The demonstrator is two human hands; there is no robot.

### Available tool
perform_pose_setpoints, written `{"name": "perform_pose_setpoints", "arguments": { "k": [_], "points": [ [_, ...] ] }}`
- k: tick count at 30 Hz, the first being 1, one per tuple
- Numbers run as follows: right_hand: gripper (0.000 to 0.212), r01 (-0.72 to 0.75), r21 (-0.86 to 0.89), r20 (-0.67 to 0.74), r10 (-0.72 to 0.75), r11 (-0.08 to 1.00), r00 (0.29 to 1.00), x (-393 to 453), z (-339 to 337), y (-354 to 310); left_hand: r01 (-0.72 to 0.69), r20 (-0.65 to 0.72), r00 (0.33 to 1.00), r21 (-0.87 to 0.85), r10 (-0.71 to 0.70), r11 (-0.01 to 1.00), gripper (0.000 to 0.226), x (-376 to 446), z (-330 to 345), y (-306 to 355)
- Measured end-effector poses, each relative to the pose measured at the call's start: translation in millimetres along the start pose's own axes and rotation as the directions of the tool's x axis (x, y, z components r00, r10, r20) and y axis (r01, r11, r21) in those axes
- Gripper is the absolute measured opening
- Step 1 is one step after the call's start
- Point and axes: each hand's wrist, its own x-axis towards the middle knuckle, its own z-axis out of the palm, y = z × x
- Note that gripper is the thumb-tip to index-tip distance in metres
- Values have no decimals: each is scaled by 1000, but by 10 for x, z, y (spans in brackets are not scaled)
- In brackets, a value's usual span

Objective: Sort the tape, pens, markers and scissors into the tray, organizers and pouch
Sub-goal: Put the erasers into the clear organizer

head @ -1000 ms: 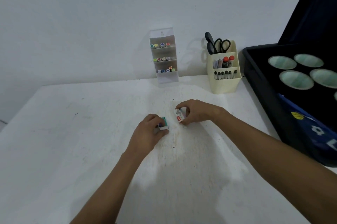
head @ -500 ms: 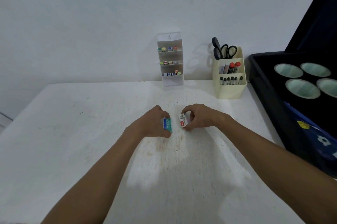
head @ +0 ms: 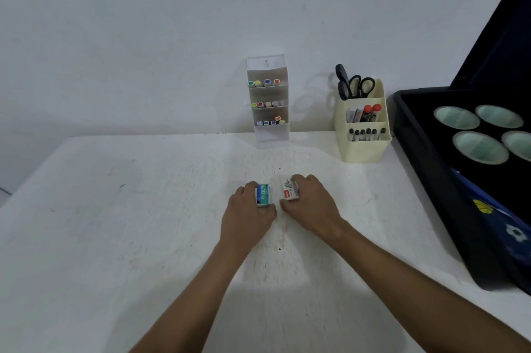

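A small blue-green box (head: 263, 195) is pinched by the left hand (head: 247, 214); a small white-red box (head: 290, 190) is pinched by the right hand (head: 311, 203), both on the white table (head: 115, 237). Behind the boxes, markers are held in a clear organizer (head: 268, 99). To its right, scissors (head: 354, 85) and pens are held in a cream organizer (head: 362, 125). Further right, tape rolls (head: 479, 147) are seen in a black tray (head: 425, 151).

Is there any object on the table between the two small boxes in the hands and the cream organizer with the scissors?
Nothing visible. The left hand holds the blue box, the right hand the white box. Bare table lies between them and the cream organizer.
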Motion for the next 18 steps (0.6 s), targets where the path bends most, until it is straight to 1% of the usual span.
{"name": "perform_pose_setpoints", "arguments": {
  "k": [4,6,10,14,18],
  "points": [
    [43,8,24,-93,-5,1000,996,96,63,-9,21,-47,999,-54,-23,998,41,125,13,72],
    [36,27,54,-155,-19,998,988,204,12,-31,12,-85,996,-83,-19,996,37,262,-21,130],
    [32,75,166,-266,-29,983,964,495,-138,-178,-18,-181,984,-117,-4,993,37,667,-95,301],
    [31,71,214,-278,-9,974,961,803,-137,-318,6,-202,979,-123,-31,992,41,1010,-101,409],
    [25,69,184,-277,-16,981,961,1052,-39,-310,-7,-172,985,-84,-7,996,33,1197,-55,356]
  ]
}}
